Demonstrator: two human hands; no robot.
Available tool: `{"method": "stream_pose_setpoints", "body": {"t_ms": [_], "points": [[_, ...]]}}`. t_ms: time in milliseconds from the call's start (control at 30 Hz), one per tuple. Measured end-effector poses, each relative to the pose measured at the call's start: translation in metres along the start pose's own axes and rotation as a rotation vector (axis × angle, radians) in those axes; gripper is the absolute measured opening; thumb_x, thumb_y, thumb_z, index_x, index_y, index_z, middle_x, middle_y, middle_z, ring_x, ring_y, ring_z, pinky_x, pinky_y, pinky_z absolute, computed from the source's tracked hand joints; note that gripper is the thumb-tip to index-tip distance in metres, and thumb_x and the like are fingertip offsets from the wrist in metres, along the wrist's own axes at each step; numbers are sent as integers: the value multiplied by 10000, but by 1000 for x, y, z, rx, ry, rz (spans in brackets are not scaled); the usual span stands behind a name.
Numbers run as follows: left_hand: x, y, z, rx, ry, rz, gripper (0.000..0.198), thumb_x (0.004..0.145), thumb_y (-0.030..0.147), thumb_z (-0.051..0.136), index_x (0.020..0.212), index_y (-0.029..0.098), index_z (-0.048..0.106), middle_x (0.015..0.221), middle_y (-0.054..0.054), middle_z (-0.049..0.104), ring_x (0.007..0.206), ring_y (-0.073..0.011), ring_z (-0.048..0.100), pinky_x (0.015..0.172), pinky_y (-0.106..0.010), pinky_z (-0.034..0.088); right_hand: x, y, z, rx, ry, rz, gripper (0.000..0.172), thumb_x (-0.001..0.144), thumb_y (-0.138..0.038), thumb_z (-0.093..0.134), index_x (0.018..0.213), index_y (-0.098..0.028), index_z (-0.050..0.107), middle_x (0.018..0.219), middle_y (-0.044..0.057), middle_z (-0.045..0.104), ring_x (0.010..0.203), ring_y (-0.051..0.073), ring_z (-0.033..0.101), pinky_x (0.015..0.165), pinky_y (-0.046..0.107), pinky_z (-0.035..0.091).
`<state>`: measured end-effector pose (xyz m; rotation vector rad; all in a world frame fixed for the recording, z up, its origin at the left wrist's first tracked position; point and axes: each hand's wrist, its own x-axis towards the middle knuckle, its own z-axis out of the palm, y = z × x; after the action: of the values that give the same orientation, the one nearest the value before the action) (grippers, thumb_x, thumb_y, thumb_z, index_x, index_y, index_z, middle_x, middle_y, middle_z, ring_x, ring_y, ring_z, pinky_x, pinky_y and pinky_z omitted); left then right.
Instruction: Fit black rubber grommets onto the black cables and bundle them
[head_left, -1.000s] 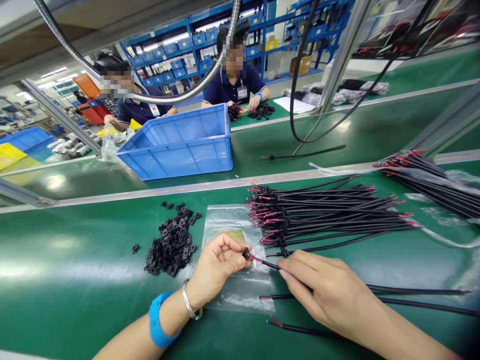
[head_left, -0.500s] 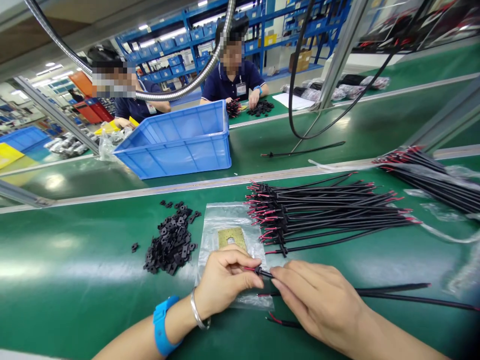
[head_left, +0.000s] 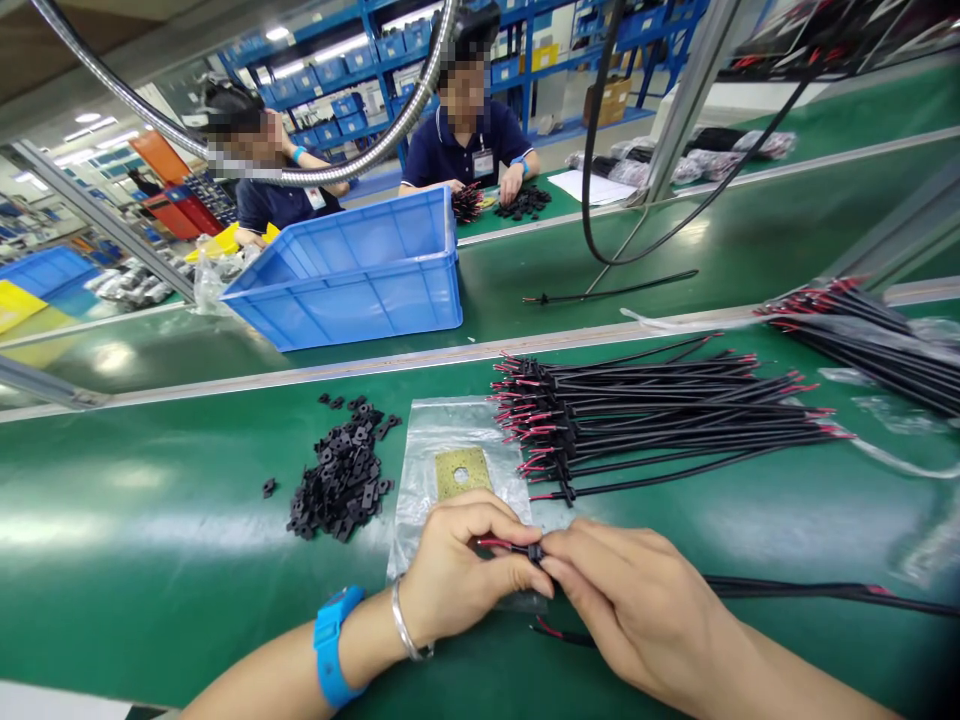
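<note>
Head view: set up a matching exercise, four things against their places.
1 blue plastic crate
2 heap of small black plastic clips
3 square yellowish metal plate
4 thin black cable with red wire end

A pinched between left hand and right hand
B beyond the metal rail
C on or in the clear plastic bag
D left of that bag

1-B, 2-D, 3-C, 4-A

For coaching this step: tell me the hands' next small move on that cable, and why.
Probably seat the small black clip snug on the cable: the left hand pinches its red wire end, the right hand pinches the clip, and the piled cables carry clips just behind their red ends.
</note>
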<state>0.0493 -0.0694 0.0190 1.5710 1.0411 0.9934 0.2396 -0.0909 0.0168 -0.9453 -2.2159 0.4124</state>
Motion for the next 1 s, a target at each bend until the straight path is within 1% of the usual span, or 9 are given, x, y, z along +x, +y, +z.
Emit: {"method": "stream_pose_setpoints", "body": {"t_ms": [100,233,400,567,700,800,867,933,1000], "points": [[-1,0,-2,30,-14,13,286,551,269,892,803,216,769,716,-38,673,654,-156,623,619,-255,512,1,3,-6,54,-35,15,184,945,-109,398,845,-193,527,693,-5,549,586,121,482,571,259,357],[-6,-5,-8,-80,-38,-60,433,575,202,881,976,221,720,879,-47,694,741,-164,671,703,-262,559,0,7,-10,61,-45,36,165,954,-123,398,927,-198,542,737,3,575,628,127,520,602,258,374],[-12,-10,-9,-68,-32,-13,281,764,165,729,1034,197,659,901,-66,742,794,-164,706,760,-260,572,-1,7,-7,23,-32,31,164,955,-126,402,944,-195,551,733,10,579,623,133,521,599,258,378],[-13,-10,-5,88,-26,64,258,766,146,698,1018,185,659,882,-65,757,767,-162,720,747,-254,590,-1,7,-2,30,-33,22,182,953,-111,389,939,-186,554,725,16,580,628,134,542,594,252,391],[-13,-9,-3,127,0,154,267,743,108,684,999,179,651,853,-50,759,735,-149,723,709,-234,598,0,7,1,1,-21,3,174,952,-110,395,948,-181,555,723,14,586,612,134,536,578,256,391],[-12,-8,-4,172,17,178,244,761,103,669,990,183,640,852,-40,754,728,-139,721,702,-221,596,3,6,-3,-89,-15,-47,183,949,-105,401,930,-170,571,720,21,594,612,144,530,574,268,392],[-10,-6,-9,265,18,228,271,776,121,671,1034,191,629,870,-36,749,743,-137,714,717,-229,591,6,8,-13,-208,27,-109,213,942,-83,391,952,-153,592,740,39,616,644,160,540,606,287,403],[-5,-3,-19,398,5,271,311,788,167,684,1090,201,617,938,-47,738,825,-156,703,769,-264,584,10,14,-27,-350,103,-151,240,923,-47,406,1037,-128,601,817,69,655,718,180,561,667,314,415],[1,0,-35,533,-3,278,308,811,226,676,1113,212,616,1062,-71,708,983,-193,668,874,-324,556,17,27,-42,-491,194,-149,272,899,-27,466,1119,-122,596,909,87,686,808,203,572,732,345,415]]}}
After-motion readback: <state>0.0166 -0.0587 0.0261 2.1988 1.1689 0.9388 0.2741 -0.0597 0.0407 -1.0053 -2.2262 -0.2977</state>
